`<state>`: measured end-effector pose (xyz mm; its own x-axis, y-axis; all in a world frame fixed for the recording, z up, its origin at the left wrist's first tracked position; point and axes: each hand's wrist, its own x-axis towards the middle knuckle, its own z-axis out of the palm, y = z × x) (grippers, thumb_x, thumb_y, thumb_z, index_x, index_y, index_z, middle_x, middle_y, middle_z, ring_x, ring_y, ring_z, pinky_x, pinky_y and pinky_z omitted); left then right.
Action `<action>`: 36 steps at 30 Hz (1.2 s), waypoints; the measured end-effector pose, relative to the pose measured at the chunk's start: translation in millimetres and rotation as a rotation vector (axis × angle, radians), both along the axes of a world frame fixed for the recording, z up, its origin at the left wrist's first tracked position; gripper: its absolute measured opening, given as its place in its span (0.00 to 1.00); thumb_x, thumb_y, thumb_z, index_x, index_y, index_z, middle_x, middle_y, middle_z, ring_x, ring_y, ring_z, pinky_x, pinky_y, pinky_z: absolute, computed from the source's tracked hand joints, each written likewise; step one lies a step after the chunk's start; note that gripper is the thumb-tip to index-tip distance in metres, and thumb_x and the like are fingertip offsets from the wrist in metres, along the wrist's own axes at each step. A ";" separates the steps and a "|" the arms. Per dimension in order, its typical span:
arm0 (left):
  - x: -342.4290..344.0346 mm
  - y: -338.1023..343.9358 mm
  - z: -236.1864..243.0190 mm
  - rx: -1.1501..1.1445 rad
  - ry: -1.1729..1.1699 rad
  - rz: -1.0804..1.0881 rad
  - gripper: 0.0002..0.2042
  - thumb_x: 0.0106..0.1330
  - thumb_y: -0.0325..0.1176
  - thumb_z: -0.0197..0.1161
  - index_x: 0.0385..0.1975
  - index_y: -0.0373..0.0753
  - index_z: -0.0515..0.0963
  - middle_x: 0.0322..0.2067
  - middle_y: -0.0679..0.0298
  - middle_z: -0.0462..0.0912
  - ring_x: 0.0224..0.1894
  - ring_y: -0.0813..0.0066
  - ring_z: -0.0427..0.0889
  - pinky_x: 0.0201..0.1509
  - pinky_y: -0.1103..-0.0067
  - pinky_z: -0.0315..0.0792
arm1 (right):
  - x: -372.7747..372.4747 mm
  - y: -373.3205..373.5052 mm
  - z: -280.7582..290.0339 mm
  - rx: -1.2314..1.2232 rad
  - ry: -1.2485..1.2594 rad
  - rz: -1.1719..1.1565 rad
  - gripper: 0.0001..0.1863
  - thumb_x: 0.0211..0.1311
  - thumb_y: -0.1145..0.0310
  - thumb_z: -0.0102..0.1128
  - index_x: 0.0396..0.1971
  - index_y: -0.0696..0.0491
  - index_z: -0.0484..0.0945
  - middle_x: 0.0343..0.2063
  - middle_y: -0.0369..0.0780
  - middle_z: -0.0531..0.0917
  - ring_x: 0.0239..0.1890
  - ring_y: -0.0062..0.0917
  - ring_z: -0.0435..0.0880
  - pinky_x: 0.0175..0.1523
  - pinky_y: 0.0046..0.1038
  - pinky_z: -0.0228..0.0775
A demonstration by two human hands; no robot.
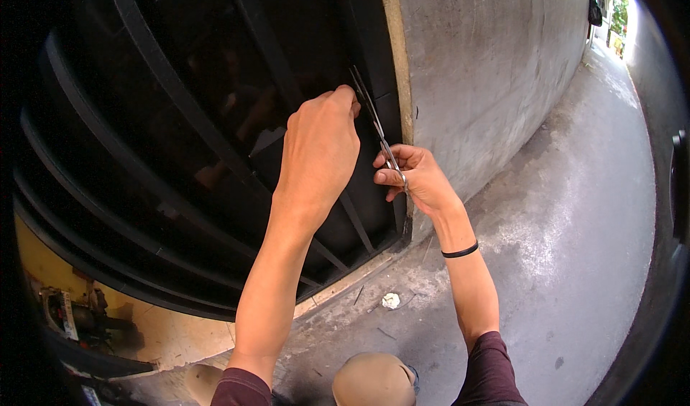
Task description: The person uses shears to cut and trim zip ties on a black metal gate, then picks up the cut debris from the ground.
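Observation:
My right hand (417, 179) holds a pair of metal scissors (381, 129), with fingers and thumb at the handles. The slim blades point up and away, slightly apart at the tips, along the edge of a black barred gate (194, 125). Beside the blades, my left hand (321, 143) is closed, its back toward me and its fingertips pinched together. Whatever lies between those fingertips is hidden or too small to make out. A thin black band (460, 251) circles my right wrist.
A grey plastered wall (489, 53) stands right of the gate and runs along a concrete path (553, 233). A crumpled white scrap (390, 301) and several dark thin bits lie on the ground. Behind the gate's lower left, dark machine-like parts (79, 312) sit on a tiled floor (180, 334).

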<state>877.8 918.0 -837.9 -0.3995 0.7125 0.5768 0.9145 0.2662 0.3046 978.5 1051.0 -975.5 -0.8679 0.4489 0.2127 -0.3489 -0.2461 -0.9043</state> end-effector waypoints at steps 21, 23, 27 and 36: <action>20.5 -82.4 -54.1 -0.064 -0.196 -0.221 0.05 0.72 0.25 0.60 0.37 0.32 0.81 0.35 0.54 0.82 0.25 0.69 0.82 0.33 0.74 0.75 | 104.0 -63.9 -83.8 0.187 0.110 -0.161 0.23 0.42 0.74 0.87 0.35 0.58 0.79 0.31 0.41 0.87 0.35 0.25 0.88 0.37 0.27 0.82; 32.1 -119.5 -103.3 -0.242 -0.263 -0.139 0.05 0.71 0.27 0.62 0.38 0.33 0.82 0.37 0.55 0.82 0.31 0.63 0.84 0.37 0.71 0.77 | 143.3 -105.9 -107.9 0.001 -0.123 -0.287 0.29 0.39 0.69 0.90 0.39 0.57 0.78 0.37 0.41 0.89 0.37 0.25 0.88 0.40 0.29 0.83; 44.4 -166.3 -255.5 -0.545 -0.409 -0.026 0.08 0.70 0.36 0.63 0.39 0.39 0.85 0.40 0.55 0.83 0.43 0.50 0.85 0.46 0.62 0.78 | 213.8 -165.2 -192.1 0.287 -0.838 -0.512 0.31 0.41 0.62 0.89 0.44 0.55 0.80 0.45 0.48 0.89 0.40 0.32 0.90 0.44 0.33 0.82; 75.7 -170.1 -439.7 -0.667 -0.632 0.076 0.09 0.72 0.37 0.63 0.44 0.41 0.83 0.45 0.55 0.86 0.49 0.53 0.86 0.50 0.61 0.79 | 305.9 -241.8 -257.4 0.457 -1.403 -0.524 0.45 0.39 0.53 0.89 0.54 0.59 0.71 0.50 0.56 0.86 0.55 0.48 0.86 0.56 0.43 0.79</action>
